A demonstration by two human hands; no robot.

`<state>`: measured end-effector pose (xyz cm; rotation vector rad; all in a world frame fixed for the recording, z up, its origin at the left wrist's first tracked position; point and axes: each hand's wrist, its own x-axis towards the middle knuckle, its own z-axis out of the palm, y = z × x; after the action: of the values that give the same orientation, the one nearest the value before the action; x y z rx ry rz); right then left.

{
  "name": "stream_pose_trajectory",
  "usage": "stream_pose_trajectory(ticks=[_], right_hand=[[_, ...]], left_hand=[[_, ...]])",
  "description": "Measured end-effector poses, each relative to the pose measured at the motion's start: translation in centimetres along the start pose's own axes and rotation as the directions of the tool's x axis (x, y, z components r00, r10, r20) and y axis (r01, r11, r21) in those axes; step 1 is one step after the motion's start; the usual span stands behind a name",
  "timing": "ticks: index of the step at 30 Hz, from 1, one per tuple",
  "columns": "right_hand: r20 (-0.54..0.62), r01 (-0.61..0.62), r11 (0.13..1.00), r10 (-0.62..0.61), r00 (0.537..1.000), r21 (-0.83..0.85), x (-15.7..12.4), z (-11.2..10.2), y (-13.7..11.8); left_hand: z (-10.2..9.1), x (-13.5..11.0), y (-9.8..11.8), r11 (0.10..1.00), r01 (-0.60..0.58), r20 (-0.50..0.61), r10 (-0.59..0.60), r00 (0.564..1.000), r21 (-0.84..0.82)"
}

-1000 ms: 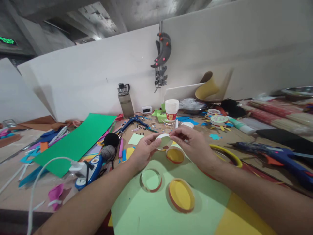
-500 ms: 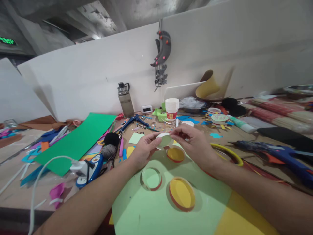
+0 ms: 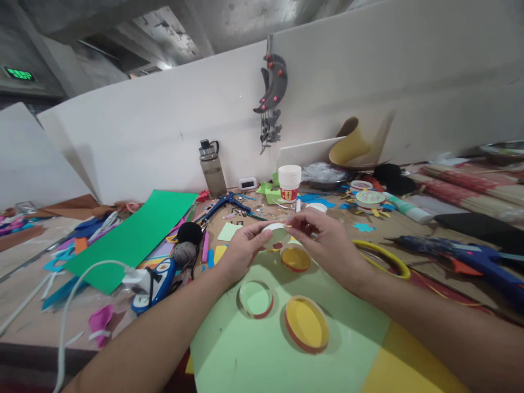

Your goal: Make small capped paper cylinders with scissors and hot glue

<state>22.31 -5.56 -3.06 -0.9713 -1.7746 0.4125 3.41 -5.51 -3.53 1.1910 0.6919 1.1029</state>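
Between both hands is a shallow round cut paper-cup piece point(image 3: 277, 236), whitish at the rim and pale green on its face. My left hand point(image 3: 244, 246) pinches its left side with thumb and fingers. My right hand point(image 3: 321, 239) has its fingertips closed at the upper right edge, partly hiding it. Just below them lies a small yellow-lined cup ring point(image 3: 295, 269). Nearer to me, a green-lined cup ring point(image 3: 267, 313) and a larger yellow-lined cup ring point(image 3: 302, 345) rest on the light green sheet point(image 3: 245, 355).
Left are a green foam sheet point(image 3: 139, 234), a blue-and-white device point(image 3: 158, 286) and a white cable point(image 3: 67, 305). Behind stand a bottle point(image 3: 213, 172) and stacked paper cups point(image 3: 289, 180). A blue glue gun point(image 3: 462, 251) and yellow ring point(image 3: 401, 267) lie right.
The held cup piece has tipped, so its face looks flatter to me. My right fingers have shifted slightly along its edge. The whole view has drifted a little.
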Motion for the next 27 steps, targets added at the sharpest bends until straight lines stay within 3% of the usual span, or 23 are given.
stream_pose_trajectory(ticks=[17, 27], right_hand=[[0.026, 0.059, 0.998, -0.058, 0.998, -0.008, 0.01, -0.01, 0.41], [-0.007, 0.011, 0.999, -0.012, 1.000, -0.038, 0.14, -0.43, -0.37]], left_hand=[[0.03, -0.11, -0.37, 0.994, -0.011, -0.003, 0.012, 1.000, 0.112], [0.24, 0.15, -0.27, 1.000, 0.020, -0.001, -0.020, 1.000, -0.022]])
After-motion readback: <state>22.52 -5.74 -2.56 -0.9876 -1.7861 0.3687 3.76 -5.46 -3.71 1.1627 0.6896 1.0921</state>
